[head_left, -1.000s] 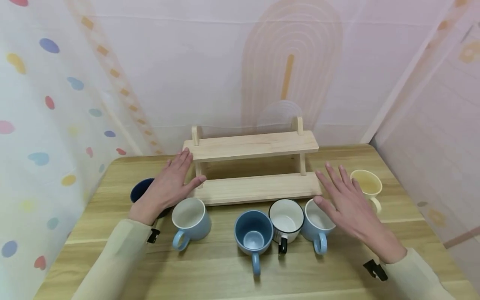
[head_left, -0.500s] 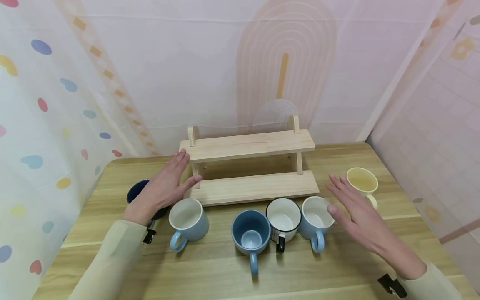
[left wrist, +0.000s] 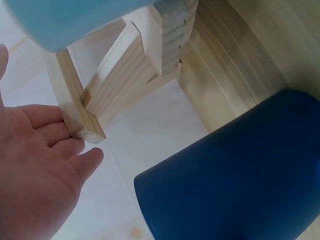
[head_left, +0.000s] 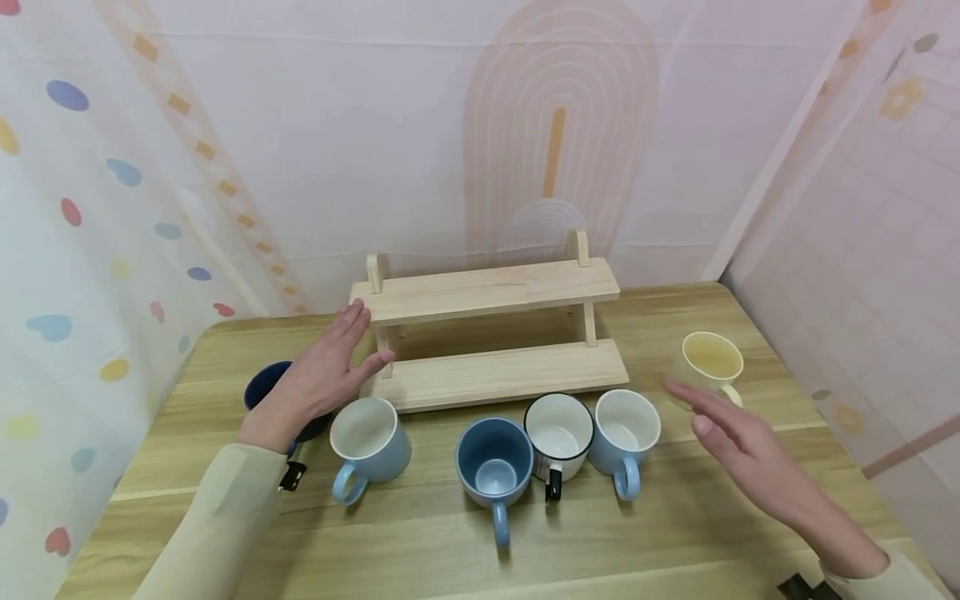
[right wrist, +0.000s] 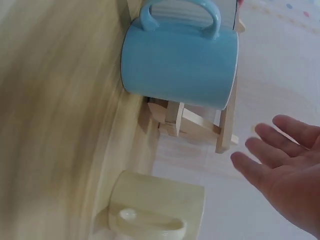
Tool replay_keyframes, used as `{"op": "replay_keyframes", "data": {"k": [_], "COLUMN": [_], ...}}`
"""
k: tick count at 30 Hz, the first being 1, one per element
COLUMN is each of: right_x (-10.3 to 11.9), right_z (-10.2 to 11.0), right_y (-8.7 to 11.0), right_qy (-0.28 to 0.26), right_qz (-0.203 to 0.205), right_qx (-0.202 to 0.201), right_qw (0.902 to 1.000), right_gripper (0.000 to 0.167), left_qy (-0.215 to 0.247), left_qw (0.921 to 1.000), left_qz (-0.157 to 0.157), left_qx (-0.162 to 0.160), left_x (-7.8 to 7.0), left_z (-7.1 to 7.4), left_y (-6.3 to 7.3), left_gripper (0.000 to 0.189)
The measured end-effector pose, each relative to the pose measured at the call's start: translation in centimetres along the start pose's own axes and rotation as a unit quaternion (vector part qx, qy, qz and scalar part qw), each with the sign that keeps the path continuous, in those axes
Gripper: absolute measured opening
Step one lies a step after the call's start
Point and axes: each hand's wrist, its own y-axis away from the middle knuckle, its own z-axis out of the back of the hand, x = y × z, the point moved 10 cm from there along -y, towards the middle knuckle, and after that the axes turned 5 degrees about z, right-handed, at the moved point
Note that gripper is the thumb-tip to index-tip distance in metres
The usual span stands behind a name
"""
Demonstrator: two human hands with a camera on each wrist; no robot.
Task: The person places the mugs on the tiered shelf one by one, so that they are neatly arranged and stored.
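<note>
A two-tier wooden shelf [head_left: 480,293] stands at the back of the table. My left hand [head_left: 315,382] reaches to its left side with straight fingers; in the left wrist view the fingertips meet the end of the upper board [left wrist: 75,107]. Under that forearm a dark blue mug [left wrist: 230,175] is partly hidden. My right hand [head_left: 753,458] hovers with nothing in it, fingers extended, near a pale yellow mug [right wrist: 157,197] on the right. Left of this hand stands a light blue mug [head_left: 611,457], its handle facing me.
In front of the shelf are another light blue mug [head_left: 386,457], a mid-blue mug [head_left: 472,485] and a white mug [head_left: 570,468] with black rim and handle. The wooden table [head_left: 420,558] meets a patterned curtain [head_left: 315,150] behind.
My right hand has drawn away from the shelf's right end, moving right and toward me. My left hand stays at the shelf's left end. The view has shifted slightly.
</note>
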Motion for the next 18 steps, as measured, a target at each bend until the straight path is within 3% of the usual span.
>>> {"op": "replay_keyframes", "data": {"k": [11,18], "right_x": [-1.3,-2.0], "right_z": [0.1,-1.5], "right_y": [1.6,2.2], "right_qy": [-0.080,-0.140], "right_qz": [-0.030,-0.036], "right_qx": [0.003,0.054], "right_qw": [0.9963,0.9880], "right_gripper": [0.040,0.046], "left_qy": [0.008,0.004], "left_qw": [0.9999,1.0000], "left_qz": [-0.005,-0.003], "left_qx": [-0.004,-0.004], "left_x": [-0.4,-0.2], "left_z": [0.2,0.2], "left_y": [0.1,0.1], "left_gripper": [0.094,0.095]}}
